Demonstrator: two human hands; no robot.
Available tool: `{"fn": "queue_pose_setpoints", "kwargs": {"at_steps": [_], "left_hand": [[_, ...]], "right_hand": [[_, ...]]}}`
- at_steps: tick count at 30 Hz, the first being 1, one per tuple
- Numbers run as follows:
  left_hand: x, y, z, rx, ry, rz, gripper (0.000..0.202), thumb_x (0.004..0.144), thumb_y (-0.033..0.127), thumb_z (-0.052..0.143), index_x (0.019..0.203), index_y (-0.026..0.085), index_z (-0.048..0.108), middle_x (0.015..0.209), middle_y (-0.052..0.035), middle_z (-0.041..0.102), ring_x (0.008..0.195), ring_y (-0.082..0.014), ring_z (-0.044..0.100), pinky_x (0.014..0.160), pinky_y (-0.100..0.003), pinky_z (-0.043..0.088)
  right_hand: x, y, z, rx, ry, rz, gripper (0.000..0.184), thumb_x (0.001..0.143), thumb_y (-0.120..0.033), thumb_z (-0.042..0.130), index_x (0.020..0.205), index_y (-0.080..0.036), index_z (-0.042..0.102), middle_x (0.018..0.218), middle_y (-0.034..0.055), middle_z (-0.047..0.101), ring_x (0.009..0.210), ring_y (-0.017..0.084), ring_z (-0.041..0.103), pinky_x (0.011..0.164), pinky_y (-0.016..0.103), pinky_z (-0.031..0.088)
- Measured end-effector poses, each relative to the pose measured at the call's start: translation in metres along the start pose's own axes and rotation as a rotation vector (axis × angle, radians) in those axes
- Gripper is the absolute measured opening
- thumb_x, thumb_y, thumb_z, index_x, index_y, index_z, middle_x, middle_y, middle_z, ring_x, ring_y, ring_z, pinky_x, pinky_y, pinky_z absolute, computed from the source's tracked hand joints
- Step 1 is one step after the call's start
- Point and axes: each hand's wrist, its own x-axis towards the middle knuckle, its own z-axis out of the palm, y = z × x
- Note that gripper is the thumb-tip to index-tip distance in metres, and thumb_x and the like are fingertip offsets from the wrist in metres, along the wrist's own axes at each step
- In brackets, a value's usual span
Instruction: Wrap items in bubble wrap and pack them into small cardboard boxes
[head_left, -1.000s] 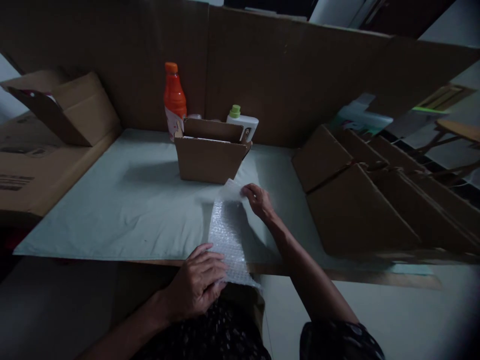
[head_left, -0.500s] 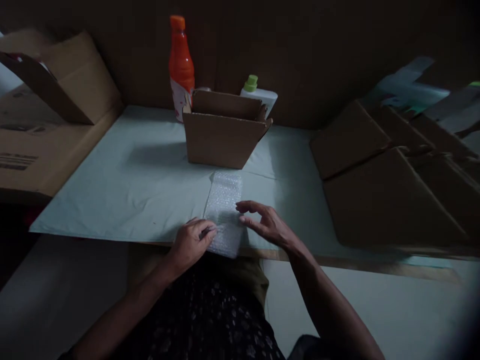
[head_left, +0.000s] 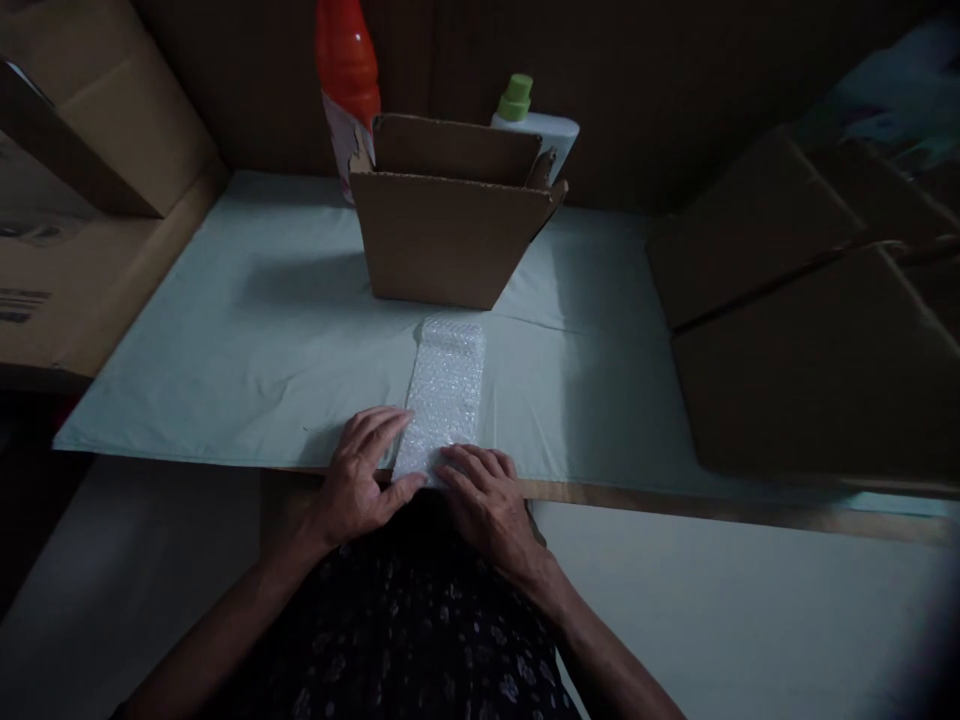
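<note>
A flat strip of bubble wrap (head_left: 448, 385) lies lengthwise on the cloth-covered table, its near end at the front edge. My left hand (head_left: 364, 470) rests at its lower left side, fingers stretched along the border and thumb apart near the bottom end. Over the near right corner curls my right hand (head_left: 491, 500), gripping that end; its thumb is hidden. Whether something is wrapped inside the bubble wrap cannot be told. Just beyond its far end stands a cardboard box (head_left: 450, 240) with its top flaps up.
Behind the box stand an orange-red bottle (head_left: 349, 65) and a white bottle with a green cap (head_left: 536, 125). Large cardboard cartons flank the table, a left carton (head_left: 82, 250) and right cartons (head_left: 810, 370). A pale green cloth (head_left: 270, 300) covers the tabletop.
My right hand has come down from beside the bubble wrap onto its near end. The left hand has loosened its pinch and spread along the left side. The view has tilted down.
</note>
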Motion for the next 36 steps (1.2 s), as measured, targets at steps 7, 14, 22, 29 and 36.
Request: {"fn": "queue_pose_setpoints", "kwargs": {"at_steps": [7,14,22,29,36], "left_hand": [[-0.007,0.004,0.007,-0.048,-0.026,-0.142,0.039,0.093,0.023,0.054,0.132,0.023,0.061,0.096,-0.0059,0.072,0.090,-0.0205,0.067,0.088,-0.037,0.056],[0.005,-0.003,0.023,0.098,0.065,-0.150,0.032,0.092,0.021,0.058,0.124,0.022,0.064,0.093,-0.0055,0.071,0.089,-0.0222,0.066,0.085,-0.038,0.055],[-0.006,0.007,0.004,-0.007,0.016,0.015,0.044,0.090,0.020,0.062,0.134,0.023,0.056,0.120,-0.0088,0.067,0.115,-0.0250,0.060,0.102,-0.042,0.051],[0.006,-0.004,0.014,0.049,0.020,-0.075,0.032,0.093,0.022,0.058,0.125,0.020,0.062,0.095,-0.0058,0.071,0.091,-0.0215,0.064,0.083,-0.037,0.055],[0.011,-0.001,0.008,0.034,0.021,0.017,0.044,0.091,0.030,0.065,0.132,0.017,0.057,0.127,-0.0142,0.064,0.118,-0.0276,0.059,0.102,-0.044,0.050]], "right_hand": [[0.011,0.013,-0.002,0.135,0.126,0.178,0.030,0.097,-0.025,0.057,0.126,-0.026,0.065,0.106,0.0080,0.075,0.096,0.025,0.068,0.084,0.042,0.052],[0.012,0.017,-0.009,-0.072,0.166,0.036,0.022,0.095,-0.028,0.063,0.116,-0.026,0.067,0.122,0.0085,0.072,0.115,0.029,0.063,0.090,0.045,0.049],[0.020,0.016,-0.010,0.126,0.089,0.074,0.019,0.098,-0.020,0.057,0.113,-0.021,0.068,0.098,0.0068,0.076,0.098,0.023,0.067,0.088,0.041,0.048],[0.012,0.016,-0.014,-0.013,0.145,0.102,0.033,0.094,-0.034,0.064,0.125,-0.024,0.063,0.126,0.0120,0.067,0.116,0.029,0.059,0.093,0.046,0.046],[0.013,0.016,-0.008,0.010,0.135,0.110,0.024,0.095,-0.021,0.060,0.118,-0.021,0.066,0.107,0.0076,0.075,0.106,0.025,0.064,0.092,0.044,0.046]]}}
